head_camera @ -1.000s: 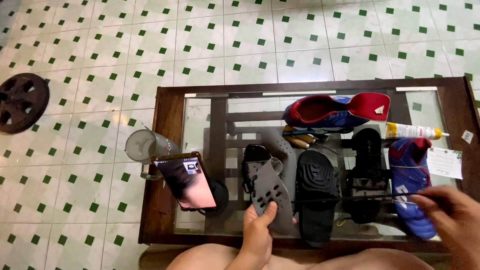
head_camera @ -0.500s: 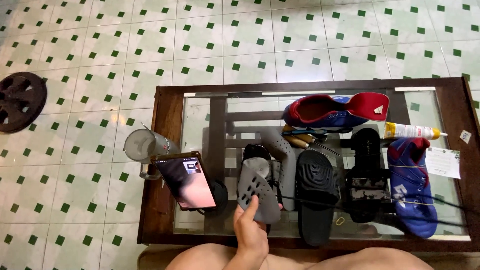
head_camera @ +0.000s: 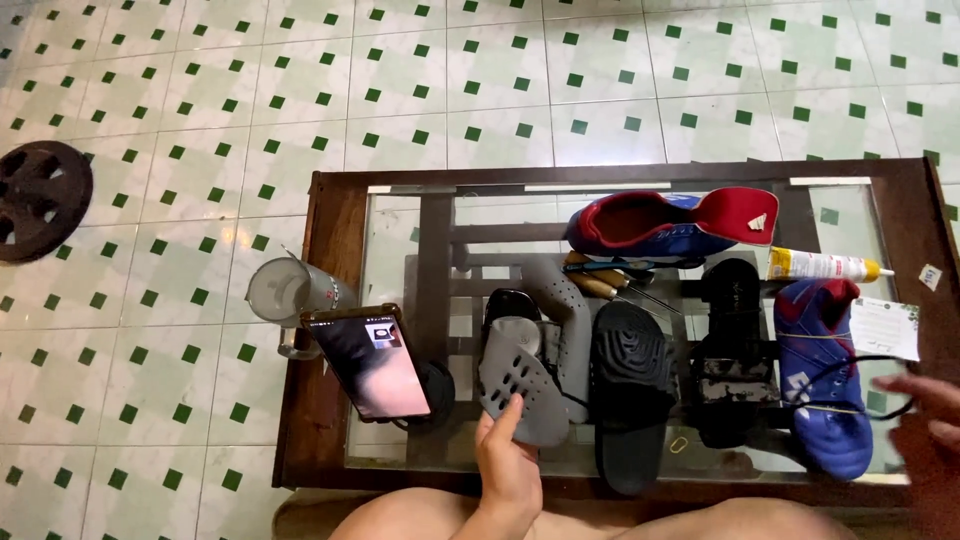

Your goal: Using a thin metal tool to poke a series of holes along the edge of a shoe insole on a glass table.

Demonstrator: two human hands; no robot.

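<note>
My left hand [head_camera: 508,462] grips a grey perforated clog piece [head_camera: 518,380] at its near end and holds it tilted above the glass table [head_camera: 400,250]. A second grey clog [head_camera: 563,325] lies just behind it on the glass. My right hand [head_camera: 925,420] reaches in from the right edge, blurred, with fingers apart beside a blue sports shoe [head_camera: 820,390] and a thin black cord [head_camera: 860,400]. Whether it touches the cord I cannot tell.
On the table lie a black slide sandal [head_camera: 628,390], a black strappy sandal [head_camera: 730,360], a red and blue shoe [head_camera: 665,222], a glue tube [head_camera: 820,265], screwdrivers [head_camera: 610,280], a propped phone [head_camera: 372,360], a cup [head_camera: 285,292] and a paper card [head_camera: 885,328]. A dark round weight [head_camera: 38,195] rests on the tiled floor.
My left hand lifted the grey clog piece and tilted it toward me. My right hand left the view, then came back in at the right edge.
</note>
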